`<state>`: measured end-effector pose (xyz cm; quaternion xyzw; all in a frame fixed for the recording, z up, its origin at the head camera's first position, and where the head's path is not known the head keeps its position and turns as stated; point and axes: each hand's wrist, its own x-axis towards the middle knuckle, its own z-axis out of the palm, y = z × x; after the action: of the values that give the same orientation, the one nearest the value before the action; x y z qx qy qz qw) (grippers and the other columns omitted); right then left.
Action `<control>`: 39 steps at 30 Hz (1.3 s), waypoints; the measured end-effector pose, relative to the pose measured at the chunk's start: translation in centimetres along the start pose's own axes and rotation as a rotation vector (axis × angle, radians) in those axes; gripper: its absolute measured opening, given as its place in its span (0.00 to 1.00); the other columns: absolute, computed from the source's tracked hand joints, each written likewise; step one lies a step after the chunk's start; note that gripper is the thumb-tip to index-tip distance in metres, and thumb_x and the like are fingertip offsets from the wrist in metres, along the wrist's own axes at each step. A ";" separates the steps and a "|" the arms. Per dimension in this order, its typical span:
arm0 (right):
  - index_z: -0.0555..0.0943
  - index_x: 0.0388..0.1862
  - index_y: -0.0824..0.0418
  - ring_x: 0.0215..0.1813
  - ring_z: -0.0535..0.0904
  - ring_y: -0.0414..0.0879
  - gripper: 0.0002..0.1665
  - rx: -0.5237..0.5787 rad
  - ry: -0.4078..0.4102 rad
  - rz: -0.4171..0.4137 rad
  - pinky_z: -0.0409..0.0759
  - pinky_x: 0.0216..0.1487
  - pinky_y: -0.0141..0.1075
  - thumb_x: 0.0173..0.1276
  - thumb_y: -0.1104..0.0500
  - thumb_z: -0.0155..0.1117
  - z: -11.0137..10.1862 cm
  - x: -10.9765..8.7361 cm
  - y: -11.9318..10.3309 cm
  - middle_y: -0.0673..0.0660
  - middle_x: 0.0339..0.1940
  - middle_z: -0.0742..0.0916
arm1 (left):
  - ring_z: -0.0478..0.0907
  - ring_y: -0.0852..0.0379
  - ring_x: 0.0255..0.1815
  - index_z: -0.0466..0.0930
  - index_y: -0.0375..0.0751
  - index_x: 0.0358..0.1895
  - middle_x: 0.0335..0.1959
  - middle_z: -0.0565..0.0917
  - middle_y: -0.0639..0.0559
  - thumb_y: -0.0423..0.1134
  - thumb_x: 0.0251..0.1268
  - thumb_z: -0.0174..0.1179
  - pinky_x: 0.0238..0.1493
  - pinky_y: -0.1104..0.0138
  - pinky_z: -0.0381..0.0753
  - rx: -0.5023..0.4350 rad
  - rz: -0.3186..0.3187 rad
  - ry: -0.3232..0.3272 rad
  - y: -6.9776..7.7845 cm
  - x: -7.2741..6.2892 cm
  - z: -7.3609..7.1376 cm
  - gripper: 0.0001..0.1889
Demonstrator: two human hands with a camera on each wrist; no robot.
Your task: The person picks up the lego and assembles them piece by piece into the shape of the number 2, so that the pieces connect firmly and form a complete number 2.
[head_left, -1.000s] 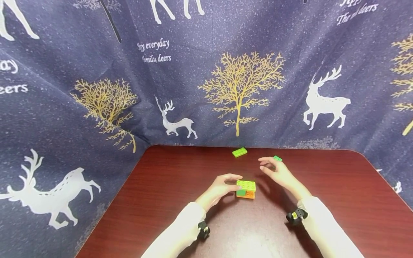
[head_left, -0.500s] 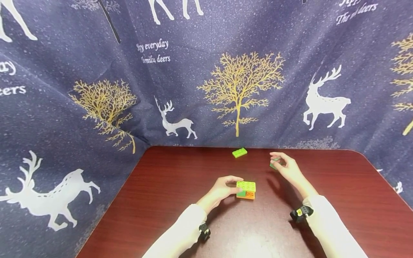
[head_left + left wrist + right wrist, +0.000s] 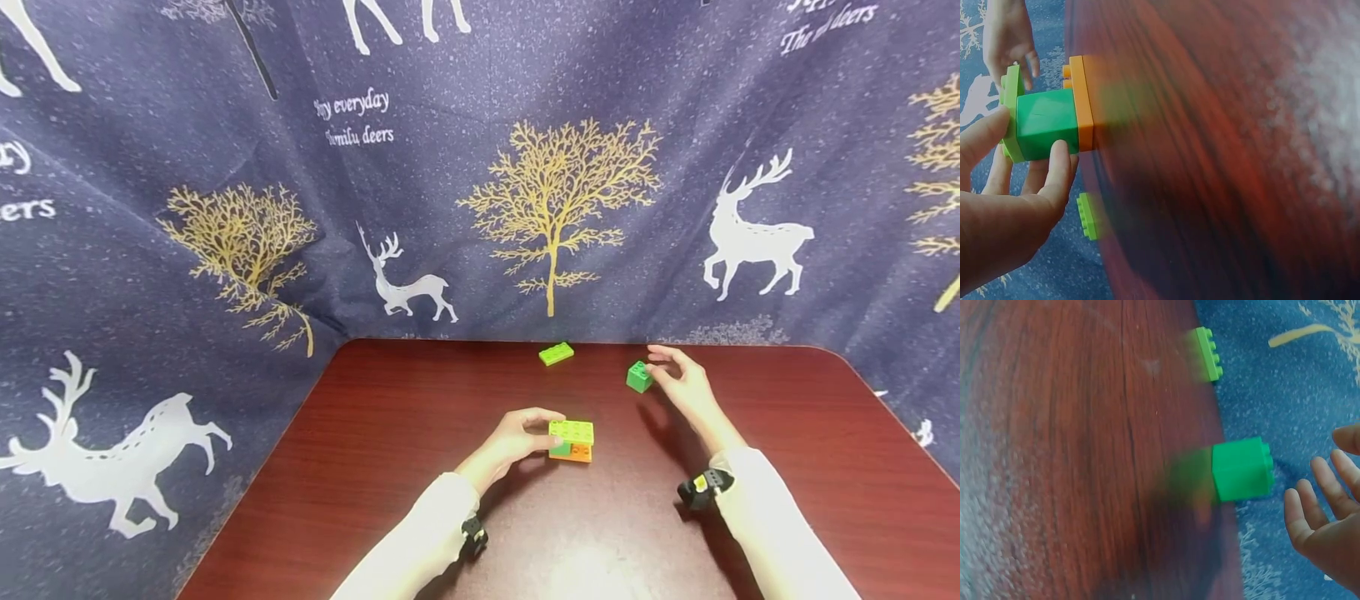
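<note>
My left hand (image 3: 510, 443) holds a small stack of toy building bricks (image 3: 573, 432) at its left end, over the middle of the table. In the left wrist view the stack shows a lime plate (image 3: 1012, 112), a green brick (image 3: 1047, 124) and an orange plate (image 3: 1082, 103). The thumb touches the lime plate, and fingers lie against the green brick. A loose green brick (image 3: 638, 377) stands studs-up farther back on the right. Just beside it is my right hand (image 3: 688, 392), its fingers loosely extended; the right wrist view shows a gap between the fingers and this brick (image 3: 1241, 470).
A lime plate brick (image 3: 556, 354) lies near the table's far edge. The dark red wooden table (image 3: 360, 433) meets a blue cloth (image 3: 480, 208) printed with deer and trees, hanging behind and at the sides. A black wrist camera (image 3: 705, 489) sits on the right wrist.
My right hand reached back to the loose green brick, grasped it, then let go and drew off to the right. The brick now stands slightly nearer. The left hand stays on the stack.
</note>
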<state>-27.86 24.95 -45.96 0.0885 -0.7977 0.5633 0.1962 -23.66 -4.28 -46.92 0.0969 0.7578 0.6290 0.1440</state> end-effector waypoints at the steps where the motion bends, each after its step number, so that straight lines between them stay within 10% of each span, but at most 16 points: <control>1: 0.73 0.59 0.75 0.41 0.77 0.26 0.22 0.004 0.001 0.016 0.75 0.41 0.19 0.68 0.68 0.59 -0.1 0.1 0.5 0.49 0.44 0.83 | 0.80 0.56 0.40 0.84 0.41 0.49 0.46 0.84 0.47 0.27 0.52 0.69 0.42 0.66 0.81 0.000 0.001 0.000 0.0 0.0 0.0 0.18; 5: 0.71 0.62 0.73 0.42 0.77 0.28 0.25 -0.030 0.008 0.059 0.75 0.41 0.20 0.69 0.63 0.60 -0.4 0.3 1.3 0.50 0.46 0.83 | 0.81 0.57 0.40 0.85 0.41 0.49 0.45 0.85 0.48 0.27 0.51 0.69 0.43 0.65 0.82 0.006 0.009 0.000 0.1 0.2 -0.1 0.18; 9: 0.70 0.63 0.73 0.42 0.76 0.30 0.26 -0.077 -0.020 0.091 0.75 0.39 0.21 0.69 0.63 0.60 -0.3 0.2 1.5 0.71 0.54 0.79 | 0.81 0.57 0.40 0.85 0.42 0.49 0.45 0.85 0.48 0.27 0.51 0.69 0.42 0.65 0.82 0.007 0.007 0.004 0.1 0.3 -0.1 0.18; 17: 0.68 0.65 0.73 0.50 0.76 0.60 0.29 -0.146 -0.067 0.161 0.73 0.38 0.21 0.66 0.65 0.61 0.4 0.6 1.7 0.75 0.57 0.76 | 0.81 0.57 0.38 0.85 0.41 0.49 0.44 0.85 0.48 0.26 0.51 0.69 0.42 0.65 0.82 0.001 0.004 0.006 -0.1 0.1 0.0 0.18; 33: 0.69 0.59 0.76 0.34 0.75 0.33 0.28 -0.210 -0.109 0.253 0.75 0.31 0.27 0.62 0.67 0.65 1.0 0.5 3.0 0.77 0.51 0.79 | 0.81 0.58 0.39 0.84 0.40 0.49 0.44 0.85 0.45 0.27 0.52 0.68 0.43 0.66 0.81 -0.007 0.015 -0.017 -0.2 0.1 -0.2 0.18; 39: 0.69 0.59 0.75 0.37 0.80 0.44 0.28 -0.234 -0.111 0.260 0.75 0.30 0.28 0.61 0.67 0.66 0.9 0.6 3.1 0.76 0.49 0.80 | 0.81 0.57 0.40 0.84 0.39 0.49 0.44 0.85 0.44 0.27 0.51 0.69 0.43 0.66 0.81 -0.028 0.016 -0.018 -0.2 0.3 -0.1 0.18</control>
<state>-29.69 25.25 -48.67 -0.0081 -0.8721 0.4816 0.0862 -23.93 -4.31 -47.11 0.1067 0.7466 0.6399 0.1471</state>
